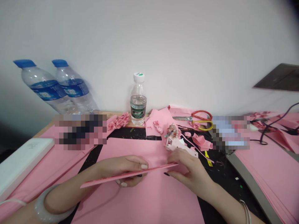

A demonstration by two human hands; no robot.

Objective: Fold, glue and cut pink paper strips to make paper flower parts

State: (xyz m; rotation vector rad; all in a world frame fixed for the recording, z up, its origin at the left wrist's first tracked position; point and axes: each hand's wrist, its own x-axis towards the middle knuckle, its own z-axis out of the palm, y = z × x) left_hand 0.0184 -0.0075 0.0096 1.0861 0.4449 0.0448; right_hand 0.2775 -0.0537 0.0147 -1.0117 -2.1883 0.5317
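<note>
Pinching a pink paper strip (128, 176) flat

The strip lies at a slight slant across the person's body, held just above a broad pink sheet (140, 205) on the desk (112, 114). The left hand (121, 169), with a pale bangle (54, 202) at the wrist, closes narrowly around the strip's middle, with the fingers curled beneath it. The right hand (189, 171) pinches the far end between thumb and fingers. Neither hand is spread wide, and both are closed on the paper. A hold like this works best with even pressure from the finger pads rather than the long nails, since thin paper can crease where it is squeezed hard. Keeping both hands in line should help the edges stay true. Just beyond the right hand, a white glue gun (179, 146) rests among pink scraps, while red-and-yellow-handled scissors (201, 119) lie farther back. Pink paper roses (119, 122) sit near the desk's back edge, and pixelated patches hide whatever lies on either side.
</note>
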